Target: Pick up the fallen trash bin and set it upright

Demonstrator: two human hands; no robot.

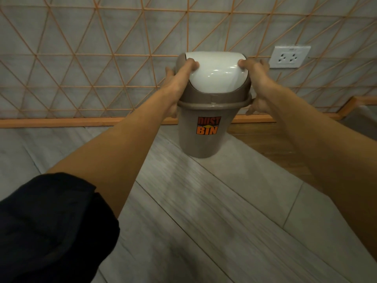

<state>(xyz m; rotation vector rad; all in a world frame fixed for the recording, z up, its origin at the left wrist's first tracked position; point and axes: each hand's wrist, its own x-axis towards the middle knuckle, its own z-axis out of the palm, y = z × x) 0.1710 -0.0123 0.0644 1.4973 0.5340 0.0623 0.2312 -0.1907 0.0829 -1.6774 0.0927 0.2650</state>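
The floor (214,211) is made of grey wood-look boards, and behind it is a grey wall (81,48) with thin orange lines making triangles. The trash bin (204,137) stands upright near the wall, just in front of the orange strip (61,121) along the bottom of it. I cannot tell if its base touches the floor. The bin is brown, with a white swing lid (218,72) on top and an orange sticker (208,125) that says DUST BIN. The left hand (179,78) is clamped on the left side of the top, its thumb on the white lid. The right hand (257,82) grips the right side the same way. A dark sleeve (51,225) covers the left upper arm. A white wall socket (288,57) sits on the wall to the right of the bin
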